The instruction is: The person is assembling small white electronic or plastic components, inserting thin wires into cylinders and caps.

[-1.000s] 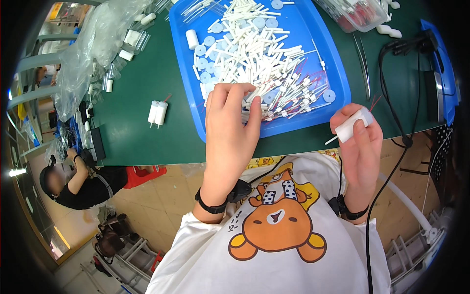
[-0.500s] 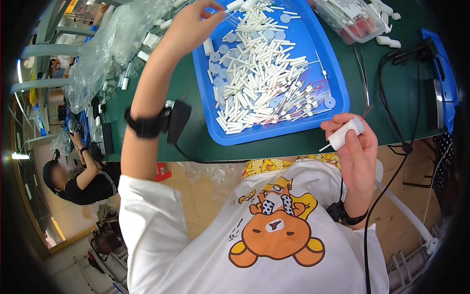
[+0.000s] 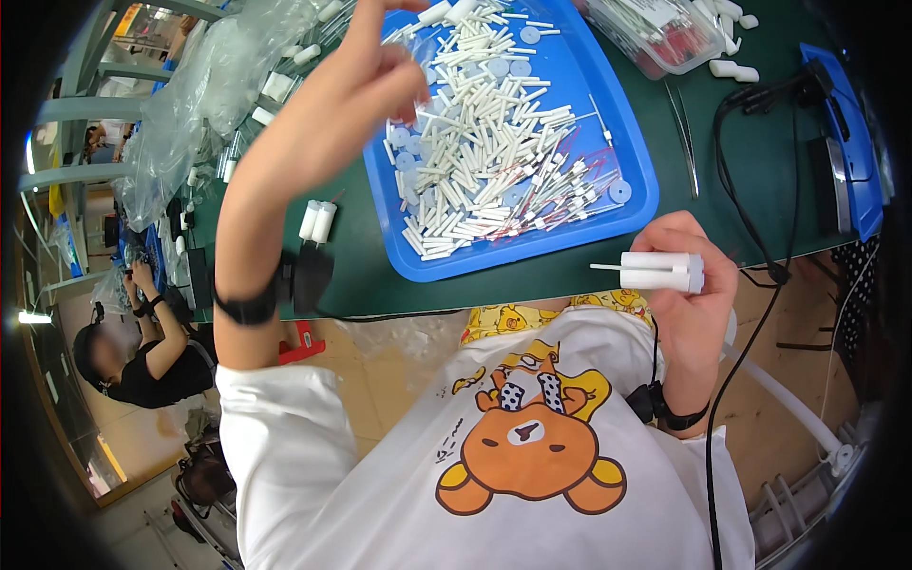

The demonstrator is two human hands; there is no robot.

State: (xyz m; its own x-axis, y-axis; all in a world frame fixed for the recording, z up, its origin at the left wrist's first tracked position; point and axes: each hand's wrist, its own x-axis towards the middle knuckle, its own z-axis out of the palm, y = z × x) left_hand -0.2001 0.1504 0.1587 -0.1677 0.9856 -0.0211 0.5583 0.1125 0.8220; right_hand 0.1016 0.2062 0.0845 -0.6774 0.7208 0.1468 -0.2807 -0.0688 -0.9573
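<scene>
My right hand [image 3: 698,285] is closed around a white two-cylinder part [image 3: 655,271]. A pale disc caps the part's right end, and a thin white rod sticks out of its left end. My left hand [image 3: 366,90] is over the left edge of the blue tray [image 3: 522,263]. Its fingers are apart, with one stretched toward the top of the view, and I see nothing held in it. In the tray lie many thin white tubes [image 3: 456,142], pale round discs [image 3: 619,191] and thin rods with red wires [image 3: 560,185].
On the green table, a pair of white cylinders [image 3: 316,220] stands by my left wrist. Clear plastic bags [image 3: 204,104] lie at the left. Right of the tray are tweezers [image 3: 684,142], a clear box [image 3: 655,33] and black cables [image 3: 736,180]. Another person [image 3: 152,356] works at the far left.
My left hand has come nearer, and its pinched fingers have spread. The part in my right hand has turned to lie level, its rod pointing left. The view has shifted slightly.
</scene>
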